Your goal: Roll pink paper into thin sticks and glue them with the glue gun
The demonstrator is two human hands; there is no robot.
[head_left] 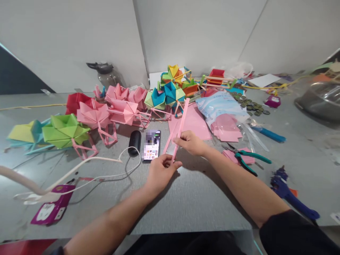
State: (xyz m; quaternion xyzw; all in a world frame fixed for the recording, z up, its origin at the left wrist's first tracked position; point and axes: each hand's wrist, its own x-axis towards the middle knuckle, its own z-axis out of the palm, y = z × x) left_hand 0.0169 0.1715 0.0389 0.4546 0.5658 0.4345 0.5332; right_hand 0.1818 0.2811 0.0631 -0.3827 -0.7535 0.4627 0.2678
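Nearest the bottom of the frame, I am bringing both forearms in over the grey desk (202, 205). At lower centre, my left hand (159, 173) is pinching the near end of a long folded pink paper strip (180, 129), thumb and forefinger pressed together on it. Just above and right of it, my right hand (190, 142) is gripping the same strip a little farther up, fingers closed around its edges. The strip is running from my hands up toward the centre of the frame, angled slightly right, its far end lying over a pink sheet (195, 122).

To crease this well, I judge I should be keeping the left pinch steady as an anchor and sliding the right fingers along the fold with even pressure, holding the edges aligned so the strip is not twisting.

Just left of the hands a phone (151, 145) is lying face up beside a black cylinder (135, 142). Right of centre, green-handled pliers (245, 158) are resting on pink scraps, and a blue glue gun (288, 193) is lying at lower right. Farther back, pink, green and multicoloured folded paper models (117, 106) are crowding the upper middle of the frame.
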